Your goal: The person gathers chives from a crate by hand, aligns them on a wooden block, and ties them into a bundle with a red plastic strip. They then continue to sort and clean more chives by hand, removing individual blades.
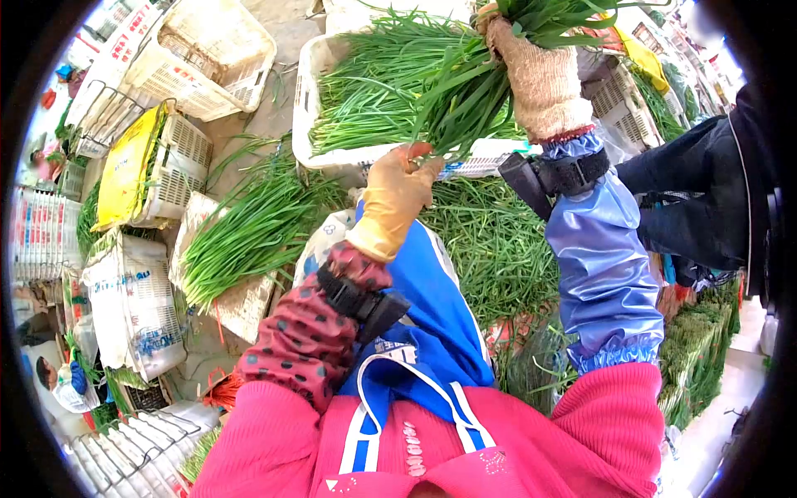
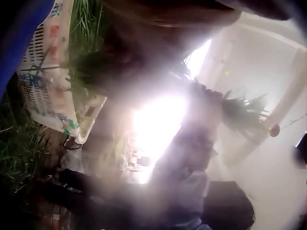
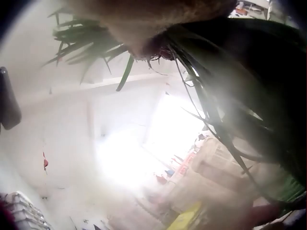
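Observation:
My right hand (image 1: 531,70), in a pale knitted glove, grips a bunch of garlic chives (image 1: 465,104) above the white crate (image 1: 305,104). Long green leaves droop from this hand toward the left, with more green sticking out on its other side. My left hand (image 1: 397,195), in a yellow-orange rubber glove, is at the crate's near edge. Its thumb and forefinger are bent, right at the hanging leaf tips; I cannot tell whether they pinch a leaf. More chives (image 1: 382,79) lie in the crate. Both wrist views are hazy, with the bunch (image 3: 216,105) dark beside the right glove.
A loose pile of chives (image 1: 249,224) lies on the left, over a pale board. Cut greens (image 1: 498,249) cover the ground below the crate. Other plastic crates (image 1: 207,58) stand at upper left. Someone in dark trousers (image 1: 693,187) is close on the right, beside bundled greens (image 1: 697,357).

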{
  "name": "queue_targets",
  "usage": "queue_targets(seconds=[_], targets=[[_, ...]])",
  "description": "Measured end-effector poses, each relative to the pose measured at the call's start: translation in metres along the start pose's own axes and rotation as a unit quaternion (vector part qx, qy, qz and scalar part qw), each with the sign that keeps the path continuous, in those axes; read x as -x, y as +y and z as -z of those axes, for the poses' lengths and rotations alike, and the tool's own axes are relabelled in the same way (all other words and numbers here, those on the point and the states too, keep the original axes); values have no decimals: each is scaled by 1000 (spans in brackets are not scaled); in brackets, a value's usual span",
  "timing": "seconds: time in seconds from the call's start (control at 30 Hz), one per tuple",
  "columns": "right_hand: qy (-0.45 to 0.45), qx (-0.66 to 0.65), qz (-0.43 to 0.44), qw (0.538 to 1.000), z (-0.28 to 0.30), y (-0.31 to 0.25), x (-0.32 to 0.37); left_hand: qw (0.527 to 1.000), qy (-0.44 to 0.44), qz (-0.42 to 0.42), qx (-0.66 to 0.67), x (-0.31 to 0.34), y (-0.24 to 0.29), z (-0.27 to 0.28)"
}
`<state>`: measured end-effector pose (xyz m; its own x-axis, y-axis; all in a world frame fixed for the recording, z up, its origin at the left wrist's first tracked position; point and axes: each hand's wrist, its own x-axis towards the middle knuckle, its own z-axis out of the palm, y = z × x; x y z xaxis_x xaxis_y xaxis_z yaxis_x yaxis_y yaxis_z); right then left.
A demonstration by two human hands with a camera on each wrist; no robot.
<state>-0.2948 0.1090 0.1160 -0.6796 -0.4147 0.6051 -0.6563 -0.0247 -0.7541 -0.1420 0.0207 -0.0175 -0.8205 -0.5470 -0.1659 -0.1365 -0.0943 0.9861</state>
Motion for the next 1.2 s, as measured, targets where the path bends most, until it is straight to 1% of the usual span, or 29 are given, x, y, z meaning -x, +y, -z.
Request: queue_targets(seconds=[0.03, 0.07, 0.1, 0.17, 0.2, 0.23, 0.3, 0.37, 0.4, 0.5, 0.53, 0.57, 0.63, 0.67, 0.7, 0.73, 0.77, 0.8, 0.83, 0.87, 0.9, 0.93, 0.97, 1.0, 1.03, 1.1, 1.13, 1.17, 1.2], targets=[[1, -13, 1, 1000, 4, -11, 3, 1000, 11, -25, -4, 1, -4, -3], [-8, 53, 56, 997, 10, -16, 8, 999, 18, -33, -21, 3, -3, -6], [5, 59, 59, 997, 14, -24, 12, 998, 24, -42, -36, 6, -2, -9], [29, 71, 59, 995, 19, -42, 24, 992, 33, -79, -88, 12, -4, -16], [23, -29, -2, 999, 23, -52, 30, 986, 36, -109, -125, 14, -7, -19], [22, 7, 16, 1000, 28, -48, 34, 976, 41, -139, -161, 15, -9, -22], [23, 79, 57, 995, 36, -30, 40, 982, 39, -130, -131, 19, -13, -27], [29, 49, 9, 998, 41, -36, 45, 982, 29, -144, -123, 26, -10, -29], [36, 38, -8, 999, 45, -41, 47, 987, -10, -133, -85, 33, -7, -28], [52, -84, -65, 993, 62, -47, 51, 991, -89, -28, 100, 58, 7, -26], [43, 90, 35, 994, 71, -53, 52, 986, -112, -30, 124, 59, 5, -24], [32, 260, 133, 956, 79, -60, 54, 982, -155, -39, 99, 61, 3, -22], [84, 147, 58, 984, 78, -76, 56, 967, -243, -57, 50, 62, -2, -19], [112, 89, 21, 989, 79, -79, 57, 952, -277, -119, -52, 59, -16, -17], [110, 235, 104, 960, 93, -61, 48, 914, -309, -164, -206, 57, -30, -15], [103, 373, 184, 904, 115, -28, 29, 850, -332, -204, -354, 56, -44, -11], [93, 501, 258, 821, 129, -9, 20, 762, -346, -242, -492, 56, -56, -8], [140, 252, 114, 951, 125, -37, 19, 746, -332, -203, -540, 59, -66, -8], [194, 85, -116, 970, 126, -67, 27, 726, -318, -168, -586, 63, -77, -8], [187, 92, -71, 975, 136, -66, 28, 753, -311, -139, -562, 63, -86, -7], [178, 100, -29, 979, 144, -63, 31, 734, -355, -191, -547, 70, -64, -12], [179, 118, -50, 976, 147, -61, 33, 762, -411, -146, -479, 77, -40, -18], [208, 35, -120, 970, 139, -69, 39, 783, -461, -99, -407, 89, 0, -29], [198, 22, -65, 978, 133, -64, 45, 830, -519, -13, -206, 92, 7, -39], [188, 8, -9, 982, 128, -53, 54, 833, -547, 76, 4, 94, 10, -47], [123, 56, -6, 991, 117, -22, 78, 789, -553, 137, 228, 85, 12, -61], [81, -102, -40, 991, 113, -21, 100, 752, -541, 169, 337, 77, 12, -67], [31, -83, 14, 996, 107, -32, 118, 691, -598, 176, 366, 63, 3, -71], [-18, -69, 69, 995, 101, -44, 136, 667, -612, 188, 381, 58, 0, -69]])
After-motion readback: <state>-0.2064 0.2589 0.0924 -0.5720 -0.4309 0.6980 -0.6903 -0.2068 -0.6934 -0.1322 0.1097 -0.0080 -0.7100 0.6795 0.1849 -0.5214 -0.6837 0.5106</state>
